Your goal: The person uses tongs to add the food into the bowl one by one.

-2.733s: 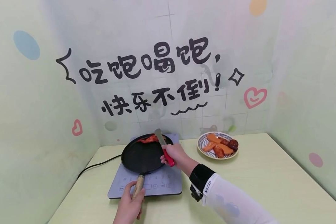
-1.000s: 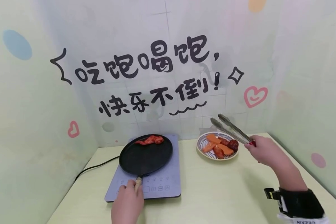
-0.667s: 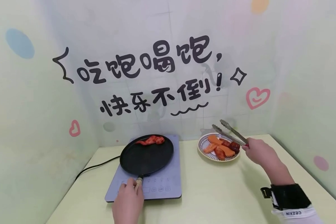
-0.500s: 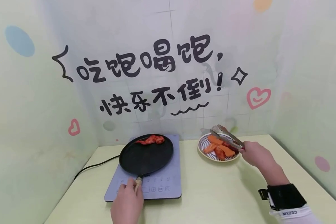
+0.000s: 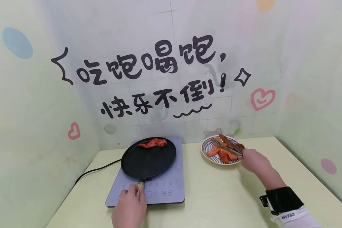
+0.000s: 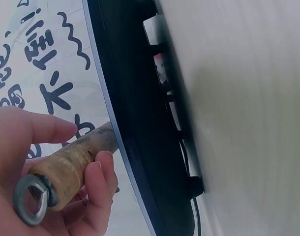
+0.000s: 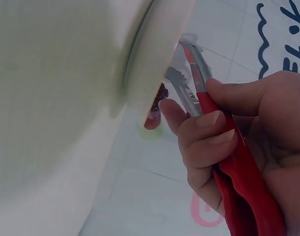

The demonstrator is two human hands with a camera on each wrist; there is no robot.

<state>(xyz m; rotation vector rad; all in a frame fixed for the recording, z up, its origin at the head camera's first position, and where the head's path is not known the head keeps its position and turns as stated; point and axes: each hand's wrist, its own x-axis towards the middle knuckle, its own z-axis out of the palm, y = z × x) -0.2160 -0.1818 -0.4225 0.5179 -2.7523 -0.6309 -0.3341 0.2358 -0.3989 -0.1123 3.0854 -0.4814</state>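
My left hand [image 5: 129, 205] grips the wooden handle [image 6: 74, 167] of a black frying pan [image 5: 146, 164]. A red strip of meat [image 5: 153, 143] lies near the pan's far edge. My right hand [image 5: 253, 160] holds metal tongs with red handles [image 7: 248, 182]. In the head view the tongs' arms reach over a striped plate [image 5: 206, 155], tips slightly apart among the food. On it lie orange slices [image 5: 213, 150], a reddish-brown piece [image 5: 224, 157] and a dark round piece [image 5: 240, 146], partly covered by the tongs. Whether the tips touch any food I cannot tell.
The pan sits on a flat grey-blue induction cooker [image 5: 175, 190], with a black cord [image 5: 99, 167] running left. The pale table [image 5: 213, 196] meets printed wall sheets behind and on both sides.
My right hand has brought the tongs away from the meat in the pan, across to the right, then down over the plate. The meat stays in the pan. My left hand keeps the handle.
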